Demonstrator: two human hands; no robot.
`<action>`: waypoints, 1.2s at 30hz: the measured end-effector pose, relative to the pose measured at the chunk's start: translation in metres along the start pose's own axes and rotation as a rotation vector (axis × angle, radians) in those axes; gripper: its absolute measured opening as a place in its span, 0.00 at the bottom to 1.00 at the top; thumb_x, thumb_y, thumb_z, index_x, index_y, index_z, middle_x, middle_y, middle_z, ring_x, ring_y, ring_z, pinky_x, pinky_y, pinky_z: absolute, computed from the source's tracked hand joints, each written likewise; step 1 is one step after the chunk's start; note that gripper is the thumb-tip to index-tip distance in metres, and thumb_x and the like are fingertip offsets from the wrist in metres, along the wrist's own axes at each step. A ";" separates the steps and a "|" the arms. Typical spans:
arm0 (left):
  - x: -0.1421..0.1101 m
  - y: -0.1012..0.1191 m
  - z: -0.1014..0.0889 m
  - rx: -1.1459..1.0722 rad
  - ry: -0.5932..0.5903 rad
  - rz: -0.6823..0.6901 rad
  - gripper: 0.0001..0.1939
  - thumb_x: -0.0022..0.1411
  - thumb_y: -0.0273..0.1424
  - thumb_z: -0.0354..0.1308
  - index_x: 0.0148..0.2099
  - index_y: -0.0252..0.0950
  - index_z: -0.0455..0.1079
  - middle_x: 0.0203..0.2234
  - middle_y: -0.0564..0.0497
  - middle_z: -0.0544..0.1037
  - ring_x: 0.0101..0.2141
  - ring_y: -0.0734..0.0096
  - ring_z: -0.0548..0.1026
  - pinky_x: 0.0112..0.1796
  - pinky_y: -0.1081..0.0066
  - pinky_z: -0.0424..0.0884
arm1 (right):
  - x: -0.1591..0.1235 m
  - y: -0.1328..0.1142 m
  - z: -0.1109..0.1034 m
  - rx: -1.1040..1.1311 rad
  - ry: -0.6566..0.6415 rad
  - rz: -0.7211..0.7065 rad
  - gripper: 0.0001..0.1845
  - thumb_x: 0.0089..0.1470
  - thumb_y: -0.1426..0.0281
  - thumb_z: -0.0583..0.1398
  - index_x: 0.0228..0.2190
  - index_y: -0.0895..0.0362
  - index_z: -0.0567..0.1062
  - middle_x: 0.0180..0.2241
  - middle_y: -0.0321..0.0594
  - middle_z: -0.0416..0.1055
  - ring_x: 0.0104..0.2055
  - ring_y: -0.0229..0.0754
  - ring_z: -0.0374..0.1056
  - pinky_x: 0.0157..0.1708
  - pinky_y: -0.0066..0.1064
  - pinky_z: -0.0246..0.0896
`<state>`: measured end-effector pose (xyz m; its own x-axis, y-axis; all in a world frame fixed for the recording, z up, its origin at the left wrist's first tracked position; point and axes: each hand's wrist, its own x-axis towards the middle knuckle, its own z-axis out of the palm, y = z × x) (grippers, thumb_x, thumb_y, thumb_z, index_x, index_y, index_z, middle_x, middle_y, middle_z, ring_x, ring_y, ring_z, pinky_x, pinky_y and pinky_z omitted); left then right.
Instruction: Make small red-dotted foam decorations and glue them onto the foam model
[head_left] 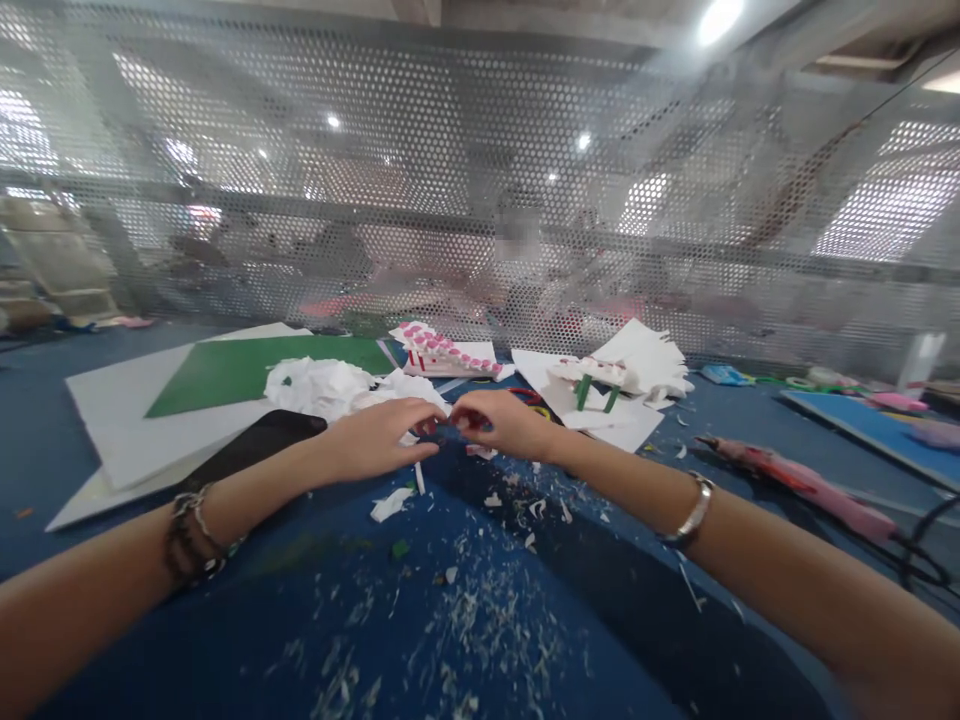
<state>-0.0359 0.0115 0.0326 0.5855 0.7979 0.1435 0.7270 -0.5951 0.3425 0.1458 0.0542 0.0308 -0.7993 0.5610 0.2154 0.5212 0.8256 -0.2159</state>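
Observation:
My left hand [379, 438] and my right hand [508, 422] meet at the fingertips above the middle of the blue table. The left fingers curl inward while the thumb hangs lower; whatever they may hold is too small or hidden to name. Curled fingers on the right hand also hide anything between them. Just beyond the left hand lies a heap of crumpled white paper [319, 388]. A thin white strip [420, 478] and a torn white scrap [391, 504] lie below that hand. Past the right hand sit red-handled and yellow-handled scissors [538, 408], partly covered.
A green sheet [225, 375] rests over white boards [112, 415], near a dark phone-like slab [259, 440]. Behind stand a pink-dotted white model [442, 350] and a white model with green legs [600, 385]. A pink corded tool [810, 485] lies right. White shavings [487, 610] litter the table.

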 end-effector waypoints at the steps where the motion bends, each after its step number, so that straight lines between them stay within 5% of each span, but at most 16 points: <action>1: 0.001 0.003 0.004 -0.113 0.029 -0.011 0.17 0.54 0.33 0.50 0.45 0.30 0.62 0.37 0.42 0.71 0.36 0.62 0.69 0.39 0.64 0.62 | -0.009 -0.003 -0.003 0.035 0.052 0.021 0.06 0.48 0.78 0.54 0.32 0.61 0.67 0.30 0.40 0.68 0.31 0.34 0.64 0.32 0.27 0.60; 6: 0.002 0.027 0.032 -0.887 0.022 -0.038 0.17 0.49 0.33 0.56 0.43 0.35 0.60 0.31 0.50 0.71 0.30 0.71 0.71 0.34 0.70 0.64 | -0.055 -0.025 -0.012 0.433 0.352 0.086 0.06 0.49 0.71 0.54 0.32 0.59 0.66 0.31 0.39 0.70 0.32 0.33 0.68 0.35 0.25 0.64; 12: -0.011 0.058 0.053 -1.400 -0.027 -0.117 0.12 0.49 0.36 0.57 0.36 0.36 0.69 0.26 0.53 0.73 0.29 0.74 0.71 0.36 0.71 0.62 | -0.087 -0.044 -0.006 0.255 0.500 -0.081 0.05 0.46 0.75 0.59 0.30 0.56 0.72 0.33 0.37 0.72 0.39 0.35 0.66 0.39 0.29 0.61; 15: -0.016 0.063 0.058 -1.569 -0.052 -0.175 0.15 0.47 0.39 0.60 0.36 0.36 0.72 0.24 0.53 0.73 0.28 0.75 0.70 0.36 0.73 0.62 | -0.090 -0.047 -0.003 0.239 0.509 -0.101 0.02 0.47 0.75 0.58 0.26 0.57 0.71 0.29 0.37 0.71 0.32 0.33 0.66 0.32 0.26 0.62; 18: -0.017 0.065 0.063 -1.623 -0.069 -0.223 0.13 0.46 0.39 0.61 0.32 0.36 0.73 0.22 0.55 0.72 0.26 0.78 0.67 0.33 0.76 0.61 | -0.088 -0.049 0.000 0.287 0.455 -0.118 0.02 0.49 0.74 0.56 0.26 0.59 0.69 0.26 0.37 0.69 0.26 0.30 0.63 0.25 0.22 0.61; 24: -0.016 0.062 0.068 -1.627 -0.011 -0.279 0.09 0.48 0.36 0.61 0.29 0.35 0.72 0.23 0.55 0.70 0.26 0.79 0.65 0.32 0.77 0.60 | -0.089 -0.053 0.002 0.227 0.343 -0.111 0.09 0.49 0.76 0.55 0.36 0.60 0.68 0.32 0.39 0.69 0.32 0.31 0.64 0.31 0.22 0.62; 36: -0.017 0.062 0.066 -1.704 -0.058 -0.261 0.13 0.41 0.34 0.65 0.32 0.36 0.72 0.26 0.55 0.73 0.29 0.77 0.67 0.35 0.74 0.60 | -0.091 -0.053 0.005 0.166 0.444 -0.157 0.05 0.49 0.74 0.57 0.31 0.53 0.66 0.28 0.33 0.71 0.32 0.34 0.64 0.33 0.28 0.61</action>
<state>0.0233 -0.0454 -0.0095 0.5623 0.8221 -0.0893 -0.3488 0.3336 0.8758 0.1896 -0.0406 0.0174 -0.6412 0.4320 0.6342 0.3214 0.9017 -0.2893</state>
